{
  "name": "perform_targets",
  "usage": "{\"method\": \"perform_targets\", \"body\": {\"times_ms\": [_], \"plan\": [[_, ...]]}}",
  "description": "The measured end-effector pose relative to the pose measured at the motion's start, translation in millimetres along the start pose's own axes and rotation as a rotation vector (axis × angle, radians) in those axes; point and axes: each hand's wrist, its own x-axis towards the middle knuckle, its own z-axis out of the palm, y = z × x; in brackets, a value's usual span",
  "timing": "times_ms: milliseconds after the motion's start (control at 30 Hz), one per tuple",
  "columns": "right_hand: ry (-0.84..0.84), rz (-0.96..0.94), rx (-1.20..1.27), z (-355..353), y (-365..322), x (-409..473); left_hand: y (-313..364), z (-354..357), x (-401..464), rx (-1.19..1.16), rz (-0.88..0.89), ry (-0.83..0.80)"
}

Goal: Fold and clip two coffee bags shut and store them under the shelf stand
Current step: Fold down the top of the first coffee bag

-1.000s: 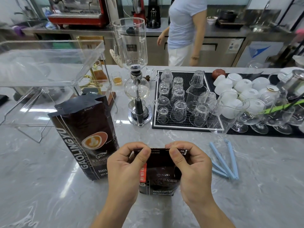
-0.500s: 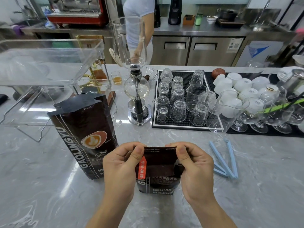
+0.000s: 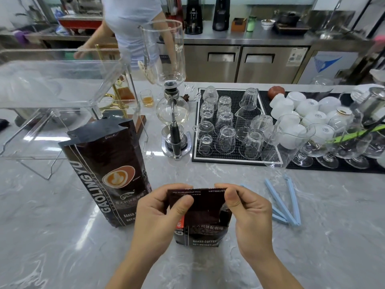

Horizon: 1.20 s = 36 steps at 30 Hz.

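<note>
**Near edge of the counter: first bag, top fold in progress**

At the near edge of the marble counter (image 3: 62,236), the small coffee bag (image 3: 201,224) stands upright between both hands. The left hand (image 3: 158,213) pinches the left corner of the turned-down top, thumb in front; the right hand (image 3: 248,211) pinches the right corner the same way. Both hands are closed on the bag's top strip.

The tall coffee bag (image 3: 108,174) stands just left of it, mouth open and unfolded. The blue sealing clips (image 3: 285,201) lie on the counter to the right, within reach. The clear shelf stand (image 3: 52,84) occupies the far left corner, space beneath it visible.

Judgement on technique: the fold should be kept level across both corners, air pressed out before rolling further, and the crease flattened tight so a clip can slide across the full width. One hand should hold the fold while the other fetches a clip. Risk: an uneven roll springs open.
</note>
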Motion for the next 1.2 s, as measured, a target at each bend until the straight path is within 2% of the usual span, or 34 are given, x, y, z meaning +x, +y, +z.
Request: {"method": "perform_targets", "body": {"times_ms": [333, 433, 600, 800, 933, 1200], "plan": [[0.029, -0.059, -0.022, 4, 3, -2, -2, 11, -1, -0.106, -0.027, 0.096], [0.009, -0.044, -0.063, 1, 2, 0, -5, 10, 0, -0.076, -0.004, 0.083], [-0.126, 0.033, -0.186, -1, 7, -2, -6, 8, 0, -0.046, 0.043, 0.047], [-0.171, 0.066, -0.207, -4, 5, 4, -8, 5, 3, -0.085, -0.011, 0.001], [-0.156, 0.075, -0.219, -3, 7, 5, -9, 5, 6, -0.055, -0.021, -0.033], [-0.138, 0.052, -0.219, -2, 10, 1, -15, 10, 4, -0.028, -0.029, 0.043]]}}
